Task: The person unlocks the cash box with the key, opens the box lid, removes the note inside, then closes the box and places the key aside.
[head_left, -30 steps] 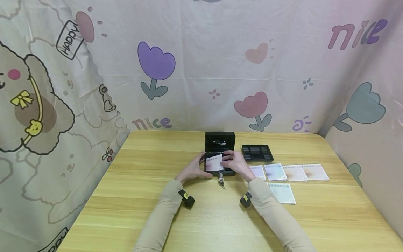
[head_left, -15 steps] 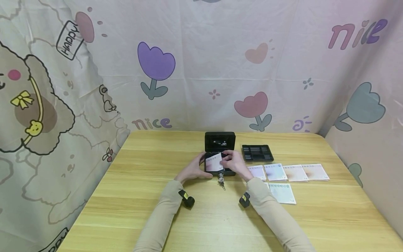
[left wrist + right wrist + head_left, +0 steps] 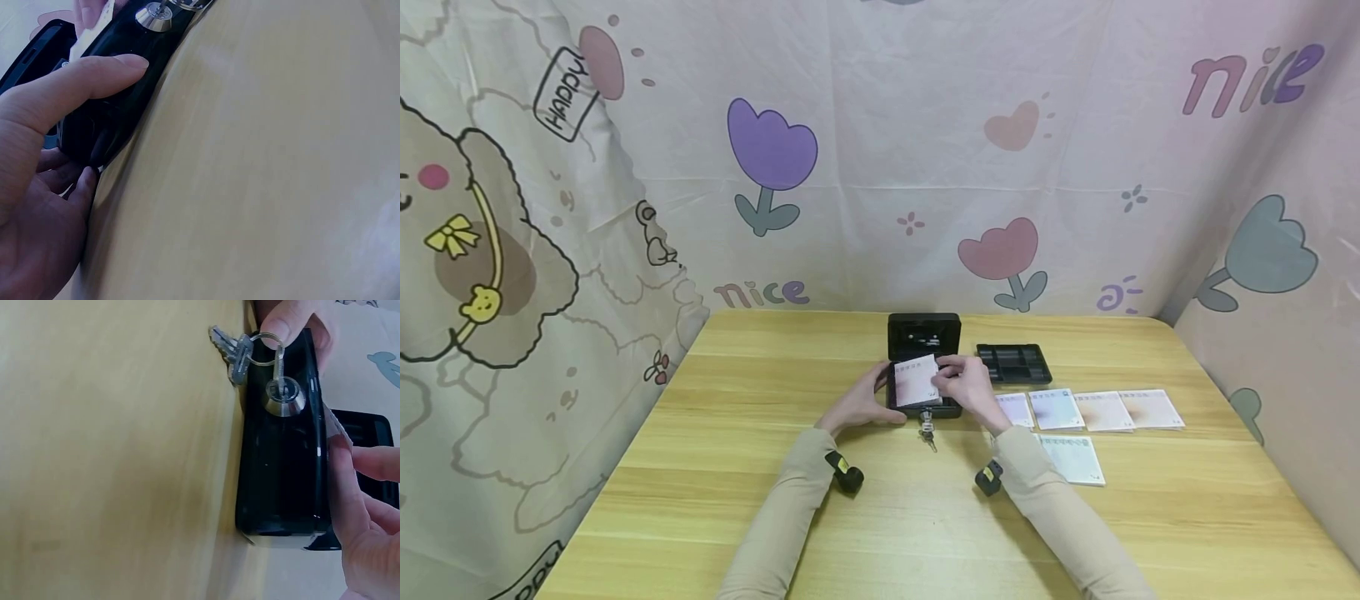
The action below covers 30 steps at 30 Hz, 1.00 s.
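A small black cash box stands on the table with its lid raised. My left hand grips its left side, the thumb lying along the front face. Over the box's opening, my right hand pinches the right edge of square note paper, white with a pinkish-brown tint and a row of small print. The paper is tilted, its lower edge near the front rim. A key sits in the front lock, and more keys hang from its ring.
Right of the box lies a black compartment tray. Several tinted stacks of note paper line up in front of it, with a greenish one nearer, partly behind the right sleeve. A printed cloth hangs behind the table.
My right hand has lifted the note paper slightly up and to the right, so it now stands higher over the box. The left hand has stayed in place.
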### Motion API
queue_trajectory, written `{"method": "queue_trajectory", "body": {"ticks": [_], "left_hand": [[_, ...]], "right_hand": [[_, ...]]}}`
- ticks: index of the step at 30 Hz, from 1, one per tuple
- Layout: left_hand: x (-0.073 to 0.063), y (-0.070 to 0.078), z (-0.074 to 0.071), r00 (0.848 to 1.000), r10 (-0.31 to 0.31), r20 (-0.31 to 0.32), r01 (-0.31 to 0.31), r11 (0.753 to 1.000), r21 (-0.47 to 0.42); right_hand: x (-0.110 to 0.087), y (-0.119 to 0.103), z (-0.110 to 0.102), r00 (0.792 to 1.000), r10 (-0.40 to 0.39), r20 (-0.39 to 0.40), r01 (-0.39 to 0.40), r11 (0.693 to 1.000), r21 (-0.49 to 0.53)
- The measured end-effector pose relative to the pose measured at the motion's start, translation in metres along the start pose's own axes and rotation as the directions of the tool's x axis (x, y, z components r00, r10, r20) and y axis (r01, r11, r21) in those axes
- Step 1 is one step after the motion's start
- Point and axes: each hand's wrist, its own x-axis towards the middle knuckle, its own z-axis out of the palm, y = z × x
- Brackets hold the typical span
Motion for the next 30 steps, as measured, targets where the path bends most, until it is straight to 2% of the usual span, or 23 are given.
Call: {"method": "queue_trajectory", "body": {"ticks": [9,17,24,30], "left_hand": [[0.0,0.0,0.001,1.0,-0.007,-0.005,0.007,1.0,0.0],[-0.001,0.001,0.0,1.0,-0.004,-0.001,0.004,1.0,0.007],[0.0,0.0,0.0,1.0,-0.001,-0.001,0.001,1.0,0.025],[0.0,-0.003,0.001,1.0,-0.004,-0.007,0.004,0.999,0.046]], "right_hand": [[-0.009,-0.001,-0.014,1.0,0.008,-0.002,-0.008,0.994,0.113],[-0.02,0.003,-0.044,0.999,-0.011,0.052,0.001,0.982,0.187],[-0.03,0.015,-0.075,0.997,0.011,0.078,-0.025,0.984,0.176],[-0.042,0.024,-0.106,0.992,-0.004,0.122,-0.015,0.988,0.153]]}}
